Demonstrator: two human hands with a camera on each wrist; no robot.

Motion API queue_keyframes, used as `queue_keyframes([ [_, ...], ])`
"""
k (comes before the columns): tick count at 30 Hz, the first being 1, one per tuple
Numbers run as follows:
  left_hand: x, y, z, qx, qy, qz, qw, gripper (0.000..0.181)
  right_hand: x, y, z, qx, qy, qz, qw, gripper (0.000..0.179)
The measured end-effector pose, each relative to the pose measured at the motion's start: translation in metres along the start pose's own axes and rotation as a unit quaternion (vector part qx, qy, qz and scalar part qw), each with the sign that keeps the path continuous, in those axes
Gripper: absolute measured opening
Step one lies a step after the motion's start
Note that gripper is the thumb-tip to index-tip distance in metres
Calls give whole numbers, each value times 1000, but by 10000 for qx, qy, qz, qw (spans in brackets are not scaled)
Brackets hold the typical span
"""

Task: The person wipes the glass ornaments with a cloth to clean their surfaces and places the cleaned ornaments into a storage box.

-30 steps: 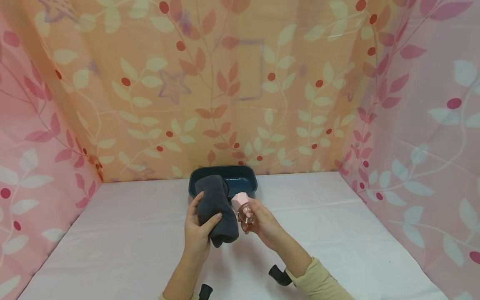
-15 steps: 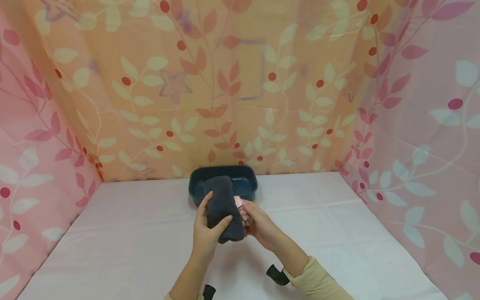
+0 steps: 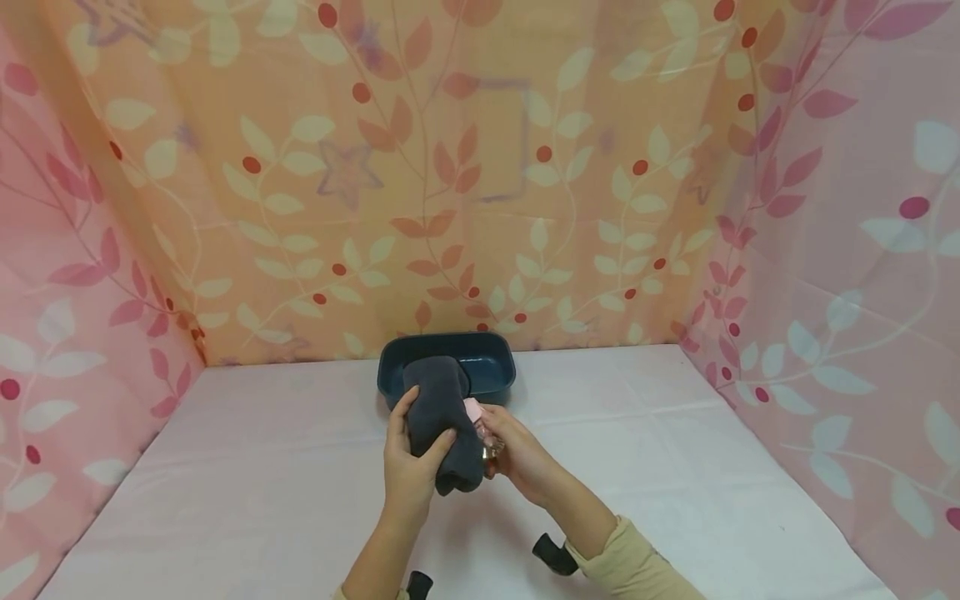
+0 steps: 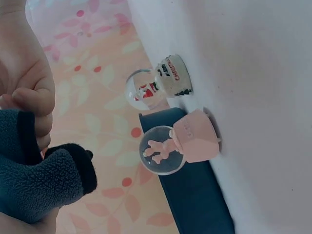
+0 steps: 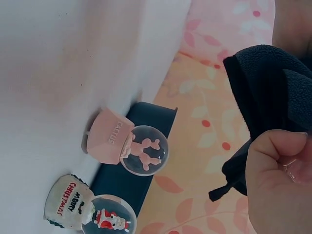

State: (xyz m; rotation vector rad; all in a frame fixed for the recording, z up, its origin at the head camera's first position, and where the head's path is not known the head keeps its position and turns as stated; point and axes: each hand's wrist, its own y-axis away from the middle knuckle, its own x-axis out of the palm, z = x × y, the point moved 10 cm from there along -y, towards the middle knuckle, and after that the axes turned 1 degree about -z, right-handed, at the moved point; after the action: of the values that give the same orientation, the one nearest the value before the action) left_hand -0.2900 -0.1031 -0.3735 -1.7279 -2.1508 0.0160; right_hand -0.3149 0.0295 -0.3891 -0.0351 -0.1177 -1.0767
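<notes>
My left hand (image 3: 411, 467) grips a folded dark grey towel (image 3: 442, 417), thumb on top. Beside it, my right hand (image 3: 521, 454) holds what looks like a snow globe (image 3: 487, 440), its pink faceted base tipped upward and the glass low. The towel lies against the globe and covers part of it. In the right wrist view, only a bit of glass shows by my right thumb (image 5: 273, 148). The fluffy towel (image 4: 41, 185) hangs between both hands in the left wrist view.
Two snow globes stand before the dark blue basin (image 3: 487, 379): one pink, marked cactus (image 5: 105, 139), and one white-based, with Christmas lettering (image 5: 66, 202). Towel and hands hide them from the head view. Patterned curtains (image 3: 420, 208) enclose the white-covered table (image 3: 262, 467).
The towel and left hand have shifted slightly right against the held globe. The globe has turned and drawn in beside the towel, so less of it shows.
</notes>
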Motion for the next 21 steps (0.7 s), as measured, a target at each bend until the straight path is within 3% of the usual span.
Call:
queue_keyframes([
  [14,-15,-9,0,-157,561,-383,9976,69,-5,8,6,-54,-131,254,9996,48],
  [18,-19,-10,-5,-104,924,-386,9949,70,-10,9,6,-72,-127,330,9993,54],
  [21,-16,-8,-12,-41,912,-213,9956,70,-15,8,6,-105,-98,269,9995,54],
])
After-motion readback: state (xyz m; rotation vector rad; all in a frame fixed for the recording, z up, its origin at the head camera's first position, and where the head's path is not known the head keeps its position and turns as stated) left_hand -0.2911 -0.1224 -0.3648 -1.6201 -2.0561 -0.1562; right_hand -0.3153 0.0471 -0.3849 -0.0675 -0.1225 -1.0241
